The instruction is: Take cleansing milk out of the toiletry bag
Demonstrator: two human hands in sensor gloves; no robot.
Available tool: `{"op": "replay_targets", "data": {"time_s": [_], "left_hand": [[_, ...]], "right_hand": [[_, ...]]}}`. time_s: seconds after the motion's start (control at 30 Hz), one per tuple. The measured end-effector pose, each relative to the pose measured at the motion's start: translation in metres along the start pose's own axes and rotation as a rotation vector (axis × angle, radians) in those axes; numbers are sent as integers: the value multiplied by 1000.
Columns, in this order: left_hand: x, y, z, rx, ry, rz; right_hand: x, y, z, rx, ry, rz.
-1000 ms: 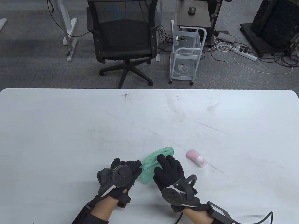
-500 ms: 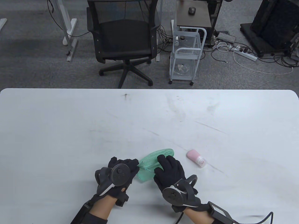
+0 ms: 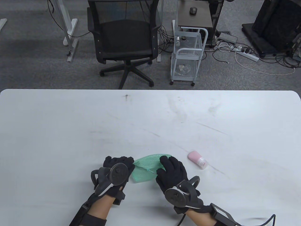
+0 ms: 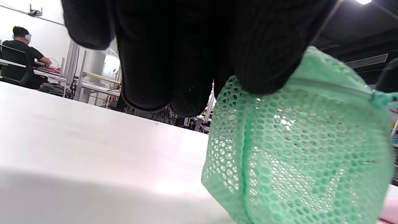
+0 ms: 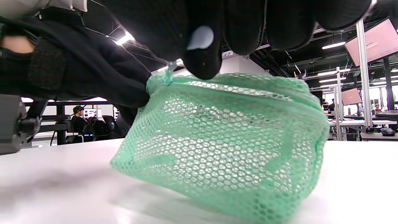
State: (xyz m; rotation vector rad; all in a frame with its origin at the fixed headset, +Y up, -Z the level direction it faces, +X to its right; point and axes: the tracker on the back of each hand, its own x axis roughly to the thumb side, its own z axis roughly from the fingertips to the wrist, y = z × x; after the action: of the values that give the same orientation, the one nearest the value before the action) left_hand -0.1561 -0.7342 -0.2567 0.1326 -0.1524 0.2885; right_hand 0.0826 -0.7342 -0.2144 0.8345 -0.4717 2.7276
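A green mesh toiletry bag (image 3: 144, 168) lies on the white table (image 3: 70, 131) between my hands. My left hand (image 3: 122, 163) grips the bag's left end; the left wrist view shows its fingers (image 4: 174, 62) on the top of the bag (image 4: 298, 161). My right hand (image 3: 167, 164) pinches the zipper pull (image 5: 168, 74) at the bag's top edge (image 5: 224, 149). The cleansing milk, a small pink bottle (image 3: 197, 159) with a clear cap, lies on the table to the right of the bag, apart from both hands.
A black office chair (image 3: 124, 40) and a white wire cart (image 3: 188, 54) stand on the floor beyond the table's far edge. Cables lie on the floor at the far right.
My left hand has moved left and drawn the bag's left end with it. The bag now lies stretched more sideways. My right hand and the pink bottle have barely moved.
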Motion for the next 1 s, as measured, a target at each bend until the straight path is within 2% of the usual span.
{"op": "replay_targets", "data": {"time_s": [0.73, 1.0], "left_hand": [[-3, -5, -3, -34, 31, -86], [1, 3, 2, -38, 22, -13]], "right_hand": [[2, 8, 0, 50, -21, -2], [3, 9, -1, 53, -20, -9]]}}
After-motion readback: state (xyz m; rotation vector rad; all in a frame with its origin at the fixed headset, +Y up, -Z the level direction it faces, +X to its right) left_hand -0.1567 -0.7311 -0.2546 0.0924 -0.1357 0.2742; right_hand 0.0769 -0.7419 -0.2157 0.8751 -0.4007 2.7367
